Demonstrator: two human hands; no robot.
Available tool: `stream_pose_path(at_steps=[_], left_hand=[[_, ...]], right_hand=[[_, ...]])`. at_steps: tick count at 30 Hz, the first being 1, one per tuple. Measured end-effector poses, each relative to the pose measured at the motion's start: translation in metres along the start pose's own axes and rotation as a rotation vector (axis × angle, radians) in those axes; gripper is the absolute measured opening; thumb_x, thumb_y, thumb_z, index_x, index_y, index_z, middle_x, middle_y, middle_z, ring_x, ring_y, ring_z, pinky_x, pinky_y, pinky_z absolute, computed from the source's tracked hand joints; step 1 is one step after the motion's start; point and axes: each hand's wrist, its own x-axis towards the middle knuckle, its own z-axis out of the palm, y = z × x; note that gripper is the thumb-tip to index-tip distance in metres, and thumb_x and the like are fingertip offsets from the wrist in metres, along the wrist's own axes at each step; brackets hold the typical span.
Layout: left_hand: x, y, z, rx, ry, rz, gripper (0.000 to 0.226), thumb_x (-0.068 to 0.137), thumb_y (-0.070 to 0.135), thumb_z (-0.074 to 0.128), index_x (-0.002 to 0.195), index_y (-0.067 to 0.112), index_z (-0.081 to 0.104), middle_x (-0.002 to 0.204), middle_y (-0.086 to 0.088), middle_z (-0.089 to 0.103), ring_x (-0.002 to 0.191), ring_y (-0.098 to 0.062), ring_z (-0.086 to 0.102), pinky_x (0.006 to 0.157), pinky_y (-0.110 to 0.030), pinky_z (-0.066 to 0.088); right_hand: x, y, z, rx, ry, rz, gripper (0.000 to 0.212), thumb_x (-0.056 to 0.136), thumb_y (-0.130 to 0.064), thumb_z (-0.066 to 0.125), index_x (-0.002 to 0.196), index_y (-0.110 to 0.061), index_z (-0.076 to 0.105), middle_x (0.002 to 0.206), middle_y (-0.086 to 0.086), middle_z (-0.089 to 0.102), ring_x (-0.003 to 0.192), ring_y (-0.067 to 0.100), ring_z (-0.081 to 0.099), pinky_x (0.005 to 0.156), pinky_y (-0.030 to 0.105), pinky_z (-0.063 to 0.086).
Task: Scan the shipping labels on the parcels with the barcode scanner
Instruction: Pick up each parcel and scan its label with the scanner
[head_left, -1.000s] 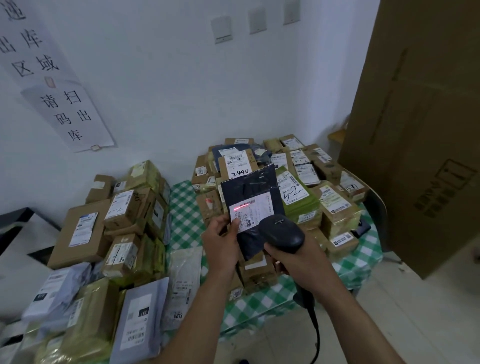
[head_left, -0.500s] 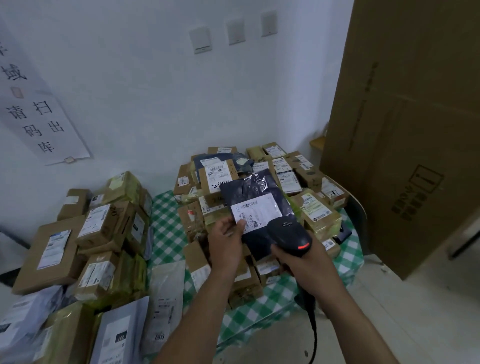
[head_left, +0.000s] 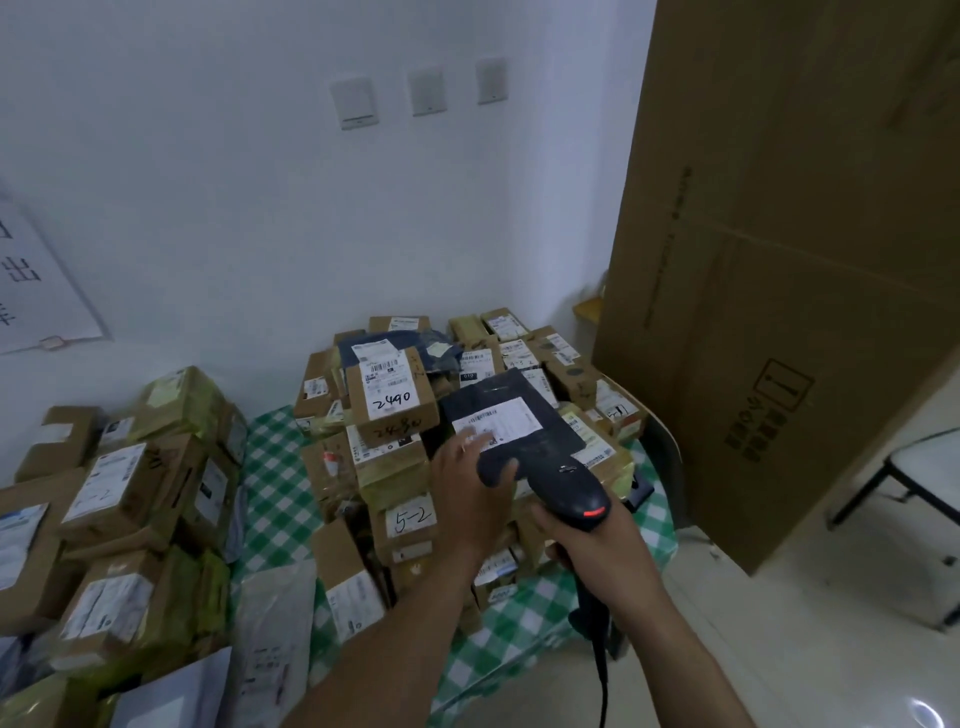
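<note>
We are in a small parcel depot or pick-up room. At the centre of the frame a counter under green checked cloth carries heaped cardboard parcels, each with a printed label, some hand-numbered 2490 or 5-2. More boxes stack at lower left. A paper notice hangs at the left edge, a tall carton leans at right, and a corded barcode scanner shows lower centre.

shipping label: print too small to be read, near corner blurred under left hand fingertips | dark parcel: near edge covered by left hand and barcode scanner | scanner grip: enclosed by right hand | cable: cut off below right hand | wall sign: cropped far left of left hand
</note>
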Motion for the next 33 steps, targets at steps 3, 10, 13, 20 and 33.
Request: stream_pose_path(at_steps=[3, 10, 13, 20, 33], left_hand=[[0.002, -0.022, 0.012, 0.257, -0.218, 0.168, 0.058, 0.088, 0.044, 0.063, 0.143, 0.025, 0.060, 0.151, 0.008, 0.053, 0.141, -0.021, 0.046, 0.119, -0.043, 0.034], [0.023, -0.005, -0.006, 0.243, -0.276, 0.129, 0.049, 0.104, 0.040, 0.045, 0.146, 0.017, 0.057, 0.155, 0.000, 0.049, 0.145, -0.024, 0.040, 0.119, -0.040, 0.032], [0.023, -0.013, -0.016, 0.200, -0.405, 0.144, 0.078, 0.092, 0.053, 0.031, 0.153, 0.007, 0.045, 0.162, -0.009, 0.038, 0.152, -0.029, 0.030, 0.124, -0.044, 0.026], [-0.061, -0.088, -0.083, -0.066, 0.122, -0.088, 0.028, 0.102, 0.029, 0.062, 0.127, 0.017, 0.068, 0.128, 0.002, 0.063, 0.115, -0.013, 0.055, 0.099, -0.030, 0.046], [-0.144, -0.334, -0.118, -0.005, -0.189, -0.783, 0.076, 0.099, 0.055, 0.054, 0.149, -0.001, 0.043, 0.152, -0.019, 0.044, 0.143, -0.036, 0.040, 0.119, -0.041, 0.031]], right_hand=[[0.002, 0.005, -0.004, -0.013, 0.018, 0.015, 0.020, 0.087, -0.017, 0.082, 0.076, -0.024, 0.067, 0.076, 0.021, 0.068, 0.062, 0.026, 0.062, 0.074, 0.057, 0.057], [0.002, 0.003, 0.003, 0.014, -0.018, 0.058, 0.013, 0.088, -0.017, 0.081, 0.084, -0.022, 0.070, 0.067, 0.006, 0.068, 0.062, 0.019, 0.064, 0.073, 0.045, 0.056], [0.001, 0.001, 0.016, -0.005, -0.043, 0.075, 0.017, 0.089, -0.013, 0.080, 0.101, -0.010, 0.068, 0.065, 0.005, 0.067, 0.058, 0.013, 0.064, 0.060, 0.030, 0.055], [-0.006, 0.007, 0.078, -0.053, -0.184, 0.155, 0.013, 0.088, -0.018, 0.082, 0.092, -0.014, 0.070, 0.068, 0.002, 0.072, 0.060, 0.013, 0.068, 0.066, 0.032, 0.055], [-0.005, 0.048, 0.261, -0.394, -0.491, 0.237, 0.020, 0.086, -0.017, 0.084, 0.100, -0.020, 0.070, 0.073, 0.003, 0.073, 0.062, 0.012, 0.068, 0.059, 0.027, 0.057]])
